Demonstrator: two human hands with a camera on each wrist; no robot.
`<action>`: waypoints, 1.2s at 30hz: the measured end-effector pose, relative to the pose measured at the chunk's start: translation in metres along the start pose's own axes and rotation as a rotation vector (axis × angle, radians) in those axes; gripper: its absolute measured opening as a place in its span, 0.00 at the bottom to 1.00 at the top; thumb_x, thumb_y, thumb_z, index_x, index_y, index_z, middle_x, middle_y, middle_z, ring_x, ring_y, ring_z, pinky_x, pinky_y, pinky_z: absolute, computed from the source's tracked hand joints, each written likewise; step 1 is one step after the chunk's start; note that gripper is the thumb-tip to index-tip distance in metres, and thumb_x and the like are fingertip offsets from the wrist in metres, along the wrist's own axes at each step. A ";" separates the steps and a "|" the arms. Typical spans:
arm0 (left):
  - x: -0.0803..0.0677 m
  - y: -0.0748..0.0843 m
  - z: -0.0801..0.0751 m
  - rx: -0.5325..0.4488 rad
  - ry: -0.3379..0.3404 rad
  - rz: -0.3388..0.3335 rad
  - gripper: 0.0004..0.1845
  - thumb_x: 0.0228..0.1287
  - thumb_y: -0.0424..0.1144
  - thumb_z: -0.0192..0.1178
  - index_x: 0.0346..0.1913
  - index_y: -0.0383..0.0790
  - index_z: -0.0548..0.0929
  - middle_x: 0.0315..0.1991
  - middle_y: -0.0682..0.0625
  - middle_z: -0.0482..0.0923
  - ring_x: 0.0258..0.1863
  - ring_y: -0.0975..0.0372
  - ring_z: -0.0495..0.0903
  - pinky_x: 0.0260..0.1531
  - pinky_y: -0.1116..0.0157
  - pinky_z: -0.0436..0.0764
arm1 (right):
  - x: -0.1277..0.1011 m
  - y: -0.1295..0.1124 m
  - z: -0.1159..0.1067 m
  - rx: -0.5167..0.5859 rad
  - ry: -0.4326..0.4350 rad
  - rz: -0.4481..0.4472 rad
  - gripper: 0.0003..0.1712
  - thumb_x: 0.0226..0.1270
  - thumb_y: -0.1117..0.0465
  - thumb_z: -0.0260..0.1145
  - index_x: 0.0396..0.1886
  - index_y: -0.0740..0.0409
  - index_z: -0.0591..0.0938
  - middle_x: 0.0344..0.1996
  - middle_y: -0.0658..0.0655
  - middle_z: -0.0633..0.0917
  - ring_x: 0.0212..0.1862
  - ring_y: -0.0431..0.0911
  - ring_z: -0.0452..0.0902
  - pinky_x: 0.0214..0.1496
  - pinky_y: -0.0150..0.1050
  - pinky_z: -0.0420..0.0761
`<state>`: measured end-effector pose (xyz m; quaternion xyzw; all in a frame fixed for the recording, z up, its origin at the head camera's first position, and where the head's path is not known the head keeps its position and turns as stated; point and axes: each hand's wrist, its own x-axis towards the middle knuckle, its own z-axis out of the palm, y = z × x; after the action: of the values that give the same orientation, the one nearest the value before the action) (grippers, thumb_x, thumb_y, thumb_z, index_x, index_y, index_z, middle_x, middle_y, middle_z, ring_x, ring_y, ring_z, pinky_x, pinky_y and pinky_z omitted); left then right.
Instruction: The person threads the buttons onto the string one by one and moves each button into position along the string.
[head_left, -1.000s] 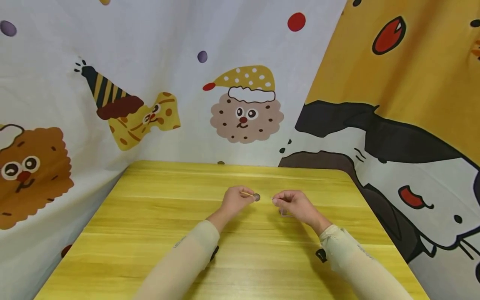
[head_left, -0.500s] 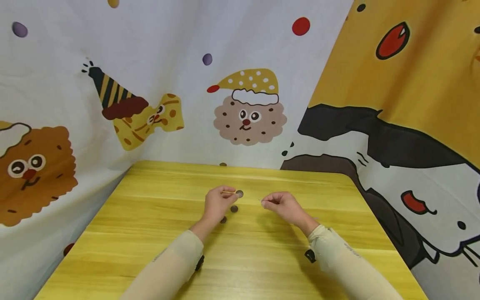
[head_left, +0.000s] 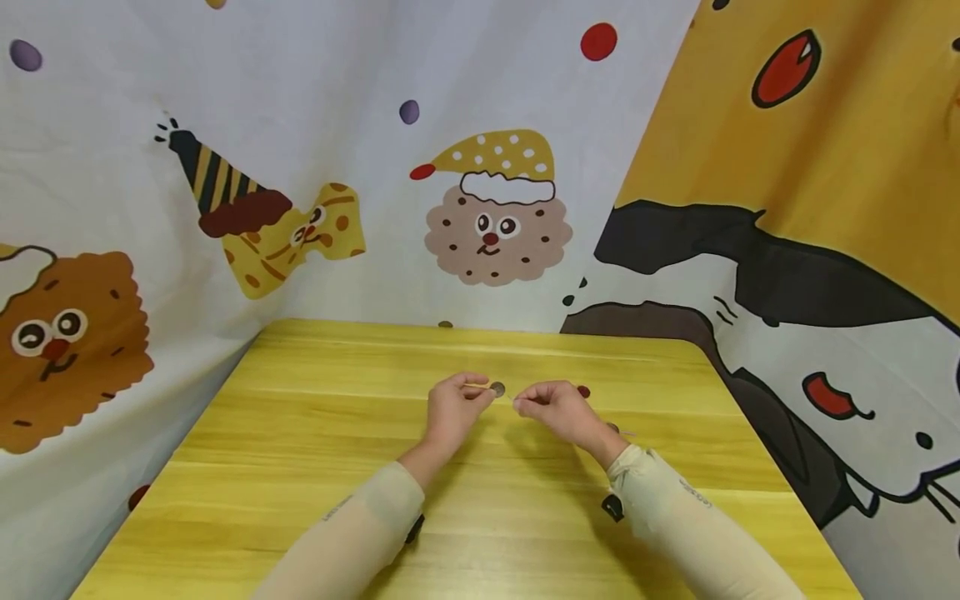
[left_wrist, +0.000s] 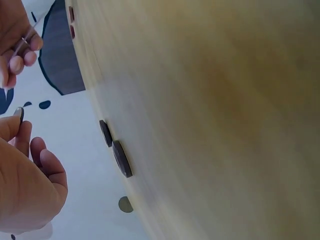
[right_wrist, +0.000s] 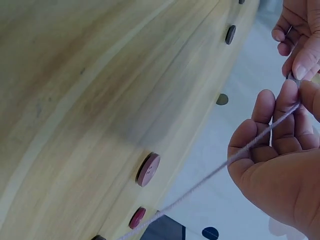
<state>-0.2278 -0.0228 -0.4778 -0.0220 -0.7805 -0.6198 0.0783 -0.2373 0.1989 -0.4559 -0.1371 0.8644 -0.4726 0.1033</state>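
Note:
In the head view my left hand (head_left: 453, 410) pinches a dark round button (head_left: 498, 389) between thumb and fingertips, holding it above the table. My right hand (head_left: 558, 407) is just to its right, thumb and index finger pinching a pale string (right_wrist: 200, 181). In the right wrist view the string runs from those fingertips across the palm and down to the lower left. The pinched fingertips are right beside the button's edge; the button is partly covered by the left thumb. Whether the string's tip enters a hole cannot be told.
Loose buttons lie on the wooden table (head_left: 480, 517): a mauve one (right_wrist: 149, 170), a red one (right_wrist: 137, 218), and dark ones (left_wrist: 105, 133) by the left hand. A printed curtain (head_left: 337, 100) hangs behind the table's far edge.
The hands first drew apart as my left hand went left. Now the left hand has come partly back and the right has moved left, so the right fingertips are closer to the button.

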 end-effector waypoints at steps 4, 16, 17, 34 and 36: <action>0.000 0.000 0.003 -0.004 -0.009 0.021 0.11 0.66 0.36 0.76 0.49 0.40 0.92 0.41 0.45 0.94 0.41 0.57 0.93 0.37 0.64 0.90 | 0.000 -0.002 0.001 0.025 -0.011 0.013 0.10 0.77 0.50 0.72 0.47 0.49 0.93 0.49 0.63 0.92 0.47 0.59 0.83 0.51 0.51 0.84; -0.002 -0.001 0.007 0.019 -0.015 0.050 0.11 0.66 0.36 0.76 0.50 0.42 0.92 0.39 0.47 0.94 0.39 0.59 0.92 0.37 0.66 0.90 | 0.001 -0.004 0.003 0.037 -0.002 0.081 0.16 0.76 0.48 0.72 0.49 0.53 0.92 0.45 0.50 0.91 0.51 0.60 0.82 0.53 0.49 0.82; -0.002 0.000 0.007 0.023 -0.014 0.053 0.11 0.66 0.36 0.76 0.50 0.41 0.92 0.39 0.48 0.94 0.38 0.59 0.92 0.36 0.66 0.90 | 0.001 -0.004 0.003 0.041 0.000 0.085 0.15 0.76 0.48 0.72 0.49 0.54 0.92 0.45 0.51 0.91 0.50 0.59 0.82 0.53 0.49 0.82; -0.007 0.005 0.010 0.140 -0.005 0.149 0.09 0.66 0.38 0.77 0.48 0.45 0.93 0.38 0.50 0.94 0.39 0.61 0.92 0.37 0.68 0.88 | 0.002 -0.005 0.004 0.050 0.026 0.137 0.18 0.76 0.49 0.71 0.49 0.60 0.91 0.49 0.52 0.91 0.49 0.54 0.80 0.51 0.48 0.81; -0.006 0.004 0.011 0.159 0.001 0.166 0.09 0.66 0.38 0.77 0.47 0.46 0.93 0.38 0.51 0.94 0.39 0.61 0.93 0.38 0.67 0.88 | 0.002 -0.005 0.004 0.052 0.031 0.141 0.18 0.76 0.50 0.70 0.49 0.60 0.91 0.51 0.52 0.91 0.50 0.51 0.81 0.54 0.52 0.82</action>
<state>-0.2219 -0.0107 -0.4769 -0.0800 -0.8226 -0.5474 0.1312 -0.2372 0.1926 -0.4535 -0.0658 0.8607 -0.4887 0.1267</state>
